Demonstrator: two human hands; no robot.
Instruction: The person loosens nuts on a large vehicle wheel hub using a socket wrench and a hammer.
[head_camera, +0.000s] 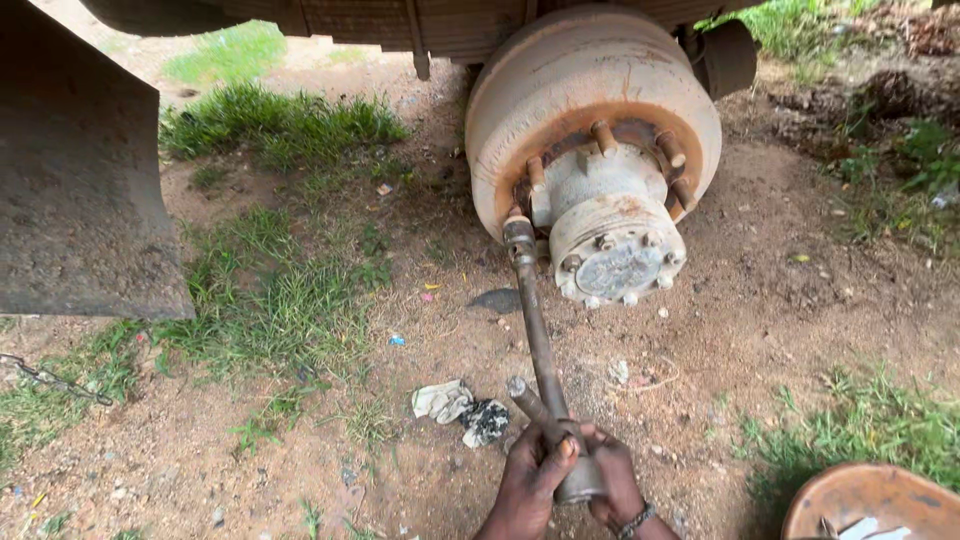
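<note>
We see both hands wrapped around the near end of a long rusty wheel wrench (537, 330), the left hand (527, 480) with its grip pressed around the bar and cross handle, the right hand (612, 478) clamped on the socket end beside it. The wrench's far end sits on a stud at the lower left of the wheel hub (600, 150). A crumpled rag (462, 408) lies on the dirt below the hub, left of the wrench. A rusty bowl (872, 500) sits well right of the hands.

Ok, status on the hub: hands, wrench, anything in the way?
Left hand and right hand both gripping the long wrench. Socket end on a stud at the wheel hub. Rags beside it, clear.
</note>
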